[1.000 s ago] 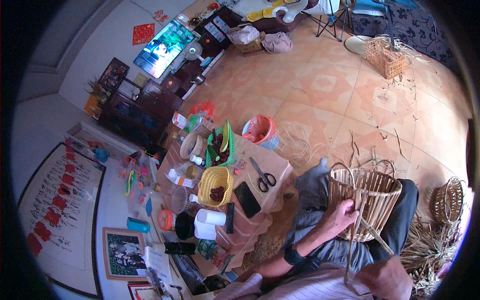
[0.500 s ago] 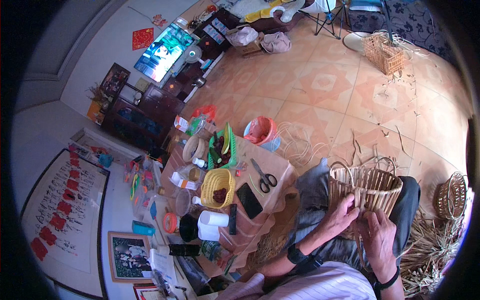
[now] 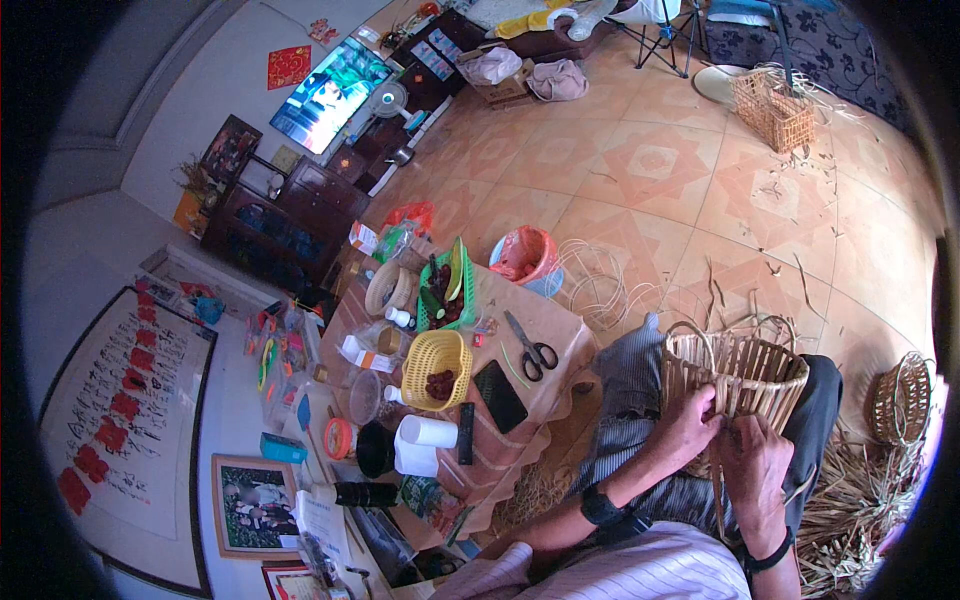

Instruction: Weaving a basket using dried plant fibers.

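Observation:
A half-woven basket (image 3: 768, 372) with upright slats and two thin loop handles rests on my lap. Against its near wall, my left hand (image 3: 692, 424) is closed, thumb and fingers pinching a woven strip at the side. Close beside it, my right hand (image 3: 756, 462) is also closed on the same near side, its fingertips meeting at a flat strip. A loose strip end (image 3: 718, 495) hangs down between the two hands. The basket's lower part is hidden behind my hands.
To the left stands a table with scissors (image 3: 530, 347), a black phone (image 3: 499, 397), a yellow basket (image 3: 437, 371) and a green basket (image 3: 447, 291). A lined bucket (image 3: 527, 262) is beyond it. Dry straw (image 3: 860, 500) and a small woven basket (image 3: 902, 398) lie at right.
The view has shifted slightly. Both hands stay at the basket's near side, with only small finger movement.

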Available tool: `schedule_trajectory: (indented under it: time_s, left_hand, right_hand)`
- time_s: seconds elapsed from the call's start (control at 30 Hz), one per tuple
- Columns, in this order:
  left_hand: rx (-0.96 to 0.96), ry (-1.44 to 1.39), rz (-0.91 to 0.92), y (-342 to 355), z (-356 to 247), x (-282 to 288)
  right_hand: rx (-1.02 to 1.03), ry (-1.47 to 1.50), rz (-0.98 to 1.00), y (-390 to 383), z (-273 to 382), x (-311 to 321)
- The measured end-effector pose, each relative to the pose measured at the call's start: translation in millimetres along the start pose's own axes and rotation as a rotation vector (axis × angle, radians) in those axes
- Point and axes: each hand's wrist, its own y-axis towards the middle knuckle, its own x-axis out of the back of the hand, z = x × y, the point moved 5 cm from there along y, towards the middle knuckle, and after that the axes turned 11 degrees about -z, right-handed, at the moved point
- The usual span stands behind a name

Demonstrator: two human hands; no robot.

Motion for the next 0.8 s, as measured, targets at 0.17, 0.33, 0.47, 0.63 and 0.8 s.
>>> schedule_trajectory:
  time_s: [0.17,0.33,0.47,0.63,0.8]
  left_hand:
    - [-0.026,0.022,-0.04,2.7,9.0,-2.2]
    - [-0.035,-0.145,0.027,3.2,12.3,-4.6]
    - [-0.031,-0.165,0.06,2.9,5.7,-1.3]
    - [0.028,-0.026,0.066,0.8,-0.7,-0.6]
    - [0.028,-0.027,0.077,-1.5,-5.1,0.7]
  right_hand:
    - [0.02,0.024,-0.034,-1.1,4.2,-0.7]
    - [0.016,0.029,-0.001,-0.9,6.7,5.9]
    - [0.034,-0.056,0.012,-9.7,0.0,19.0]
    - [-0.078,-0.061,0.099,-35.3,-24.0,29.7]
    - [-0.254,0.044,0.283,-54.3,-69.0,54.6]
